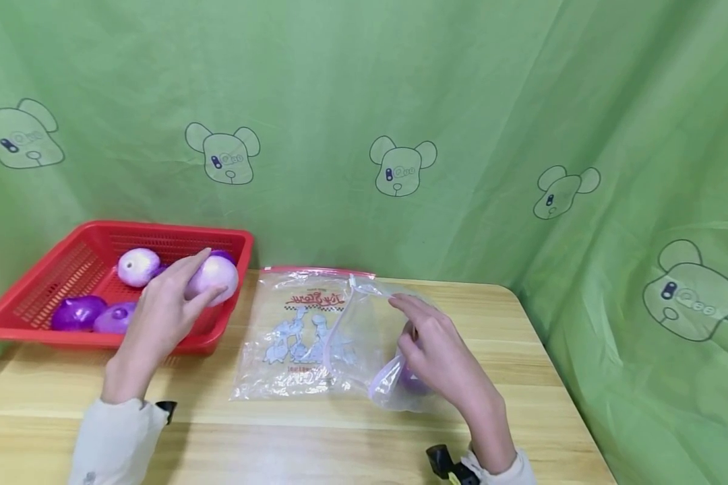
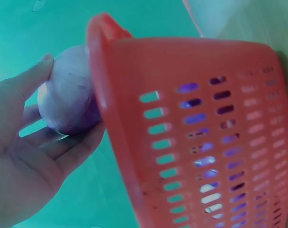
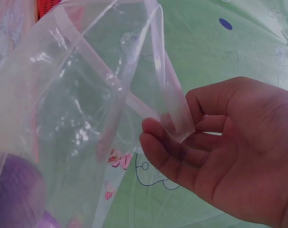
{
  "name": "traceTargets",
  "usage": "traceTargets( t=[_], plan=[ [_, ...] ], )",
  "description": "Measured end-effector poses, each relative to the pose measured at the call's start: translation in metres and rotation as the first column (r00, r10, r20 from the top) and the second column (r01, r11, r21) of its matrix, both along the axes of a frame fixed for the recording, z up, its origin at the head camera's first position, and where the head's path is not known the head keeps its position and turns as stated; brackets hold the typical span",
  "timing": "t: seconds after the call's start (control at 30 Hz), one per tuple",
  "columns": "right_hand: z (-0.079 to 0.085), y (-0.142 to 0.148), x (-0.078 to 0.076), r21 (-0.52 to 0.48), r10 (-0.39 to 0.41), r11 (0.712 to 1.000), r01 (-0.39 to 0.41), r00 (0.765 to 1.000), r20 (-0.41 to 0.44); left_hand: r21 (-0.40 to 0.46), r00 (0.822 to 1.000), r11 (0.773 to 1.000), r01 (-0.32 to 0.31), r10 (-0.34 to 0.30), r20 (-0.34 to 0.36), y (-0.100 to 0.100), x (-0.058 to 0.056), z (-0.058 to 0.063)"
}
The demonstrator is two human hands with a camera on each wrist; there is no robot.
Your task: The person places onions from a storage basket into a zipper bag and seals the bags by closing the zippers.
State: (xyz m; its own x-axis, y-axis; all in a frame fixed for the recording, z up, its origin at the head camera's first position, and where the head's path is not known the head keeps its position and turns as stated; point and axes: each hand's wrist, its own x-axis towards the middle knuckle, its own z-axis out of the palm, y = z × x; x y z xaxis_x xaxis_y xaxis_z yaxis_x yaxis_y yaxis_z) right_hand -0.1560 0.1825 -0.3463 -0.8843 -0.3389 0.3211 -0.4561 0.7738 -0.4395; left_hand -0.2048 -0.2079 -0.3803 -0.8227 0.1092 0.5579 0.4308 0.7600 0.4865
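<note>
My left hand [image 1: 158,310] grips a pale purple and white onion [image 1: 218,277] between thumb and fingers, at the right rim of a red plastic basket [image 1: 158,225]. In the left wrist view the onion [image 2: 68,92] overlaps the basket rim, its far side hidden. Several more onions, such as a glossy purple one [image 1: 79,313] and a whitish one [image 1: 138,267], lie in the basket. With thumb and fingers my right hand [image 3: 229,147] pinches the mouth edge of a clear plastic bag [image 3: 72,109], which stands open. Inside it are purple onions [image 3: 15,190], partly behind the film.
A flat clear zip bag [image 1: 303,337] with a red seal and blue printed figures lies between basket and opened bag. All stand on a light wooden table [image 1: 279,438]. A green curtain [image 1: 315,81] with bear-head drawings hangs behind and to the right.
</note>
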Motion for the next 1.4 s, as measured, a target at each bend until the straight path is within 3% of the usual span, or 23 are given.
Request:
traceTargets(
  t=[0.57, 0.93, 1.13, 1.4],
  plan=[
    [0.000, 0.002, -0.001, 0.003, -0.007, 1.000, 0.007, 1.000, -0.010, -0.026, 0.985, 0.995, 0.095, -0.098, -0.144, 0.034, 0.015, 0.018],
    [0.000, 0.002, 0.000, 0.000, 0.000, 1.000, 0.000, 1.000, -0.019, -0.070, 0.975, 0.986, 0.153, -0.162, -0.151, 0.056, 0.029, 0.026],
    [-0.001, 0.002, 0.000, -0.001, 0.006, 1.000, -0.006, 1.000, -0.024, -0.109, 0.964, 0.970, 0.218, -0.231, -0.129, 0.071, 0.033, 0.024],
    [0.000, 0.002, 0.000, -0.002, 0.005, 1.000, -0.005, 1.000, -0.019, -0.166, 0.953, 0.951, 0.260, -0.280, -0.114, 0.091, 0.042, 0.024]
  ],
)
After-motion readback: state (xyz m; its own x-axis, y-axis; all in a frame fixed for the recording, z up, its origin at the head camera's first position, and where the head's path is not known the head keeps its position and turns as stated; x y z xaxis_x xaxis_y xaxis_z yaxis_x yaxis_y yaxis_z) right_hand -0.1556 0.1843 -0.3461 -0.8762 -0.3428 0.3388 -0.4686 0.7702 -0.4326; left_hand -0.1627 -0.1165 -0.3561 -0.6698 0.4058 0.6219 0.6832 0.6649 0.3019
